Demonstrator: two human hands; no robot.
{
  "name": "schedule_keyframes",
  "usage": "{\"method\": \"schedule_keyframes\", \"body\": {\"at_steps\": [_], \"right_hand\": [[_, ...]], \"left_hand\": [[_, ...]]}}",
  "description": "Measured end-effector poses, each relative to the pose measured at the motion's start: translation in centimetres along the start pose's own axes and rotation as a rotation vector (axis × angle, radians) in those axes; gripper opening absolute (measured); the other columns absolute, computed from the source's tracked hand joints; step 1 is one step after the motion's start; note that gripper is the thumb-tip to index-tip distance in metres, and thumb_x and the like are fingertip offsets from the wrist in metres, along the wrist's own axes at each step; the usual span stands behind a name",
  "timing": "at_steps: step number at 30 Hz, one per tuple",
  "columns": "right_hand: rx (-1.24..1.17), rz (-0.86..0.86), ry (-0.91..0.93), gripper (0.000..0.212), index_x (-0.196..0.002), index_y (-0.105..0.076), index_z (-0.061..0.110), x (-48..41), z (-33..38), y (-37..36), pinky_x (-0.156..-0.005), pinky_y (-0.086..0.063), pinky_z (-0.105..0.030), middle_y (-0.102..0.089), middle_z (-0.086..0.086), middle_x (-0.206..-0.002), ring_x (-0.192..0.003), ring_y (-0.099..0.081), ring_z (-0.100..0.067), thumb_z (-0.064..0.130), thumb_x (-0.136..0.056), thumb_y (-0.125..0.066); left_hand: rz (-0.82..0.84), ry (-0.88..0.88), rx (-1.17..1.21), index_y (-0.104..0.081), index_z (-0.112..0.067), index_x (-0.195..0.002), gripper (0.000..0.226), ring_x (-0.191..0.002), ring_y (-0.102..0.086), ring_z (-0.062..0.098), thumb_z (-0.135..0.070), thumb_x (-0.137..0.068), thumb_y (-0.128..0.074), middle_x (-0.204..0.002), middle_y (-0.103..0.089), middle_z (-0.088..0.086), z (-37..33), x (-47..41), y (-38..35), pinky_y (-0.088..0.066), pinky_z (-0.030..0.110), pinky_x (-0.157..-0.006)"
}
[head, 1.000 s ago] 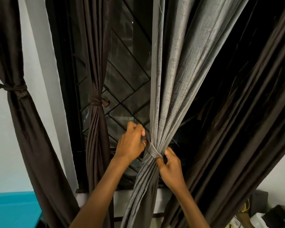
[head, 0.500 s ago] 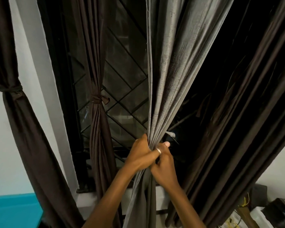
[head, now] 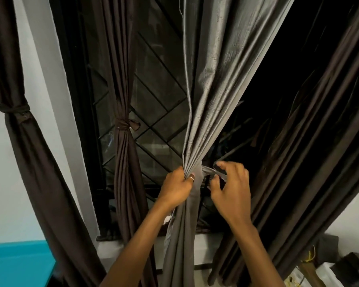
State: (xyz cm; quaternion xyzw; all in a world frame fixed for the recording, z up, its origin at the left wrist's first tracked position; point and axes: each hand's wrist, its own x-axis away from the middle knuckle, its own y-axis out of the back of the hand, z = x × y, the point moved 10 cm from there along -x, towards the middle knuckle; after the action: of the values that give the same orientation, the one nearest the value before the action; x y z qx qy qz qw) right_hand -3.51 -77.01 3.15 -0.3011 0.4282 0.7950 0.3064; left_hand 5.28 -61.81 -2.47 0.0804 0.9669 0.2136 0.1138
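Centrally, a long grey slubbed-fabric curtain [head: 216,79] hangs before the window, its folds drawn into a tight bunch at mid-height and falling loose below to the sill. The left hand [head: 175,189], with a thin silver ring [head: 191,178] on one finger, is clamped round that bunch. Just beside it, the right hand [head: 230,191] pinches the free end of a narrow grey fabric tie strip [head: 212,172] that runs round the gathered folds.

Behind is a dark window with a black diagonal metal grille [head: 160,112]. Left of the grey curtain, two dark brown curtains [head: 123,162] [head: 29,152] are each knotted at the waist; a third brown one [head: 309,162] hangs loose on the right. A white wall [head: 0,183] and a teal flat surface [head: 17,264] lie at the lower left.
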Motion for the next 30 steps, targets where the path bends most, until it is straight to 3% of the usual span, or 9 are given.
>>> {"method": "schedule_keyframes", "body": {"at_steps": [2, 5, 8, 10, 14, 17, 21, 26, 30], "right_hand": [[0.163, 0.090, 0.086, 0.043, -0.129, -0.061, 0.012, -1.5, 0.8, -0.6, -0.092, -0.047, -0.035, -0.054, -0.005, -0.125, -0.118, -0.048, -0.023, 0.023, -0.088, -0.071], [0.269, 0.502, 0.066, 0.063, -0.143, -0.051, 0.018, -3.1, -0.7, -5.1, -0.109, -0.041, -0.041, -0.051, -0.005, -0.140, -0.134, -0.043, -0.028, 0.043, -0.087, -0.067], [-0.004, 0.869, -0.102, 0.051, -0.136, -0.055, 0.025, -3.2, -1.7, -8.2, -0.093, -0.047, -0.016, -0.061, 0.008, -0.133, -0.127, -0.056, -0.012, 0.037, -0.088, -0.068], [-0.160, 0.964, -0.138, 0.041, -0.130, -0.062, 0.027, -3.0, -1.2, -8.8, -0.090, -0.046, -0.008, -0.064, 0.019, -0.126, -0.119, -0.060, 0.000, 0.022, -0.090, -0.068], [-0.227, 0.963, -0.106, 0.036, -0.126, -0.065, 0.038, -2.5, -0.5, -9.0, -0.094, -0.044, -0.010, -0.064, 0.027, -0.120, -0.116, -0.058, 0.005, 0.022, -0.094, -0.065], [-0.136, 0.868, -0.071, 0.036, -0.133, -0.061, 0.029, -2.6, -0.3, -8.6, -0.085, -0.042, -0.006, -0.062, 0.020, -0.118, -0.111, -0.057, 0.001, 0.022, -0.098, -0.059], [0.016, 0.713, -0.082, 0.026, -0.118, -0.059, 0.021, -2.1, -0.9, -8.4, -0.087, -0.057, -0.044, -0.069, -0.001, -0.115, -0.105, -0.066, -0.023, 0.036, -0.098, -0.056], [-0.024, 0.482, -0.164, 0.020, -0.103, -0.059, 0.014, -0.3, -0.3, -7.1, -0.073, -0.055, -0.043, -0.068, -0.004, -0.091, -0.084, -0.066, -0.024, 0.033, -0.101, -0.054], [-0.242, 0.504, -0.404, 0.019, -0.084, -0.065, 0.017, 0.5, -1.8, -7.7, -0.073, -0.061, -0.048, -0.071, -0.002, -0.076, -0.071, -0.071, -0.019, 0.026, -0.097, -0.054]], "left_hand": [[0.039, -0.022, -0.012, -0.061, -0.016, -0.110, 0.018, -0.083, -0.068, 0.024, -0.029, -0.102, -0.052, -0.095, -0.070, 0.010, 0.0, -0.3, -0.4, -0.056, 0.043, -0.077], [0.091, -0.050, -0.008, -0.064, -0.017, -0.116, 0.022, -0.094, -0.069, 0.024, -0.031, -0.102, -0.053, -0.104, -0.072, 0.009, 0.0, -0.6, -0.6, -0.057, 0.045, -0.087], [0.137, -0.077, -0.006, -0.065, -0.020, -0.124, 0.026, -0.097, -0.068, 0.011, -0.030, -0.101, -0.055, -0.106, -0.072, -0.003, 0.2, -0.9, -0.4, -0.057, 0.040, -0.093], [0.177, -0.088, -0.009, -0.064, -0.024, -0.124, 0.028, -0.099, -0.069, 0.010, -0.035, -0.100, -0.056, -0.106, -0.072, -0.005, 0.4, -1.0, -0.3, -0.057, 0.040, -0.093], [0.190, -0.101, -0.071, -0.063, -0.020, -0.127, 0.033, -0.102, -0.068, 0.010, -0.037, -0.099, -0.057, -0.112, -0.072, -0.005, 0.5, -1.0, 0.2, -0.057, 0.039, -0.093], [0.072, -0.126, -0.268, -0.066, -0.018, -0.104, 0.042, -0.084, -0.067, 0.016, -0.056, -0.091, -0.055, -0.093, -0.070, -0.001, 0.4, -1.2, 1.2, -0.059, 0.042, -0.075], [-0.171, -0.126, -0.485, -0.060, -0.015, -0.097, 0.042, -0.084, -0.062, 0.025, -0.056, -0.090, -0.064, -0.093, -0.059, 0.002, -0.2, -0.8, 2.9, -0.047, 0.034, -0.065], [-0.299, -0.052, -0.495, -0.056, -0.013, -0.102, 0.050, -0.091, -0.064, 0.031, -0.059, -0.086, -0.067, -0.101, -0.062, 0.007, -0.3, 0.0, 3.4, -0.047, 0.037, -0.069], [-0.283, -0.054, -0.467, -0.056, -0.011, -0.099, 0.046, -0.091, -0.065, 0.030, -0.055, -0.088, -0.068, -0.098, -0.065, 0.009, -0.2, -0.4, 3.3, -0.041, 0.033, -0.066]]}}
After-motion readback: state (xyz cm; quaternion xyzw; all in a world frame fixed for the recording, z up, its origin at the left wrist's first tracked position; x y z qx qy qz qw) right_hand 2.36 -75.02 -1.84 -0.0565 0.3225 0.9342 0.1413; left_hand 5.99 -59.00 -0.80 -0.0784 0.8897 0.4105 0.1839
